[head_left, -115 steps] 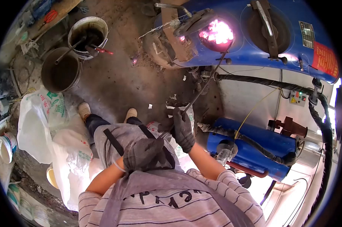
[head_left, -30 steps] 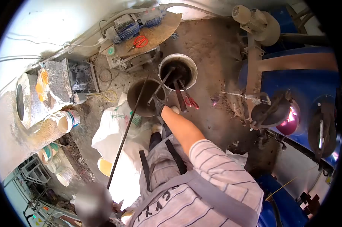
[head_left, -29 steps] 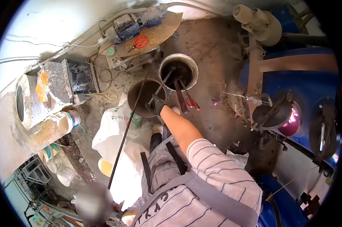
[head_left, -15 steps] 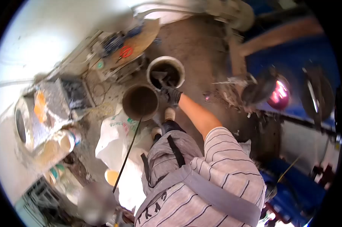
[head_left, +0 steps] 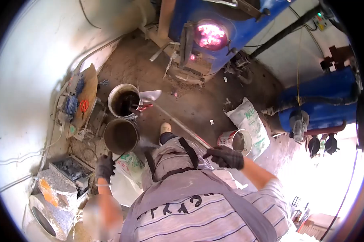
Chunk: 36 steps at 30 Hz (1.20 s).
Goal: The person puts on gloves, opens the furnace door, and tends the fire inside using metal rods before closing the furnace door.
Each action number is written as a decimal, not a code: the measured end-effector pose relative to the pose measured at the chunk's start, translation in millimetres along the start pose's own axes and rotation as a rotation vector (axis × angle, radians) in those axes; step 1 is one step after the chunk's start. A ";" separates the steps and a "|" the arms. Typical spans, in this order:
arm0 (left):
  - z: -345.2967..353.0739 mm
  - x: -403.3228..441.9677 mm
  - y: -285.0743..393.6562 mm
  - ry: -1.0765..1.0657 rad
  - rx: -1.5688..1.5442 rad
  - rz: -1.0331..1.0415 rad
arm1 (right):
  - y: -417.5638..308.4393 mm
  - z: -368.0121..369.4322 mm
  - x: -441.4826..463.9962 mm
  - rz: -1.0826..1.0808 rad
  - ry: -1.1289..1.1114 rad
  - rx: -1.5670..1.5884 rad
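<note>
My left hand [head_left: 105, 167], in a dark glove, is closed around a thin dark rod beside the brown bucket [head_left: 106, 137]. My right hand [head_left: 227, 157], also gloved, grips the long shaft of a shovel [head_left: 182, 127]. Its pale blade [head_left: 151, 95] is at the right of the white-rimmed bucket [head_left: 112, 94]. Dark material lies inside that bucket, and a red-handled tool [head_left: 145, 107] crosses its rim. Both buckets stand side by side in front of me.
Ahead stands a blue furnace [head_left: 234, 40] with a glowing opening [head_left: 211, 35]. A white sack [head_left: 249, 125] and a red-and-white bucket [head_left: 227, 140] are at the right. A board with red scissors [head_left: 84, 106] and a dusty metal box [head_left: 57, 185] line the left wall.
The view has turned right, bringing the furnace opening to the front. My right hand has left the white-rimmed bucket and now holds the shovel shaft. My left hand has come into view.
</note>
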<state>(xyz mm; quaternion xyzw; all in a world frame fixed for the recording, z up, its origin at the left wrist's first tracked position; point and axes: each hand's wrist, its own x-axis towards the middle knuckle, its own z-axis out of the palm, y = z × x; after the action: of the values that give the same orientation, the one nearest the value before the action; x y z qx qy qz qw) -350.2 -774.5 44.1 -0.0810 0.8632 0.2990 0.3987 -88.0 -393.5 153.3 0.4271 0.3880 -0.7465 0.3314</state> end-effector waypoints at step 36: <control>-16.5 167.3 55.3 0.328 0.128 0.393 | 16.4 -42.4 23.9 -0.510 0.724 0.227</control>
<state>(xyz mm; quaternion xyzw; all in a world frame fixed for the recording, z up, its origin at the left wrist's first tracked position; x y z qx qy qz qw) -493.6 -722.9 -45.9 0.0660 0.9326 0.2983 0.1919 -68.2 -368.8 112.9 0.5850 0.4874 -0.6446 -0.0686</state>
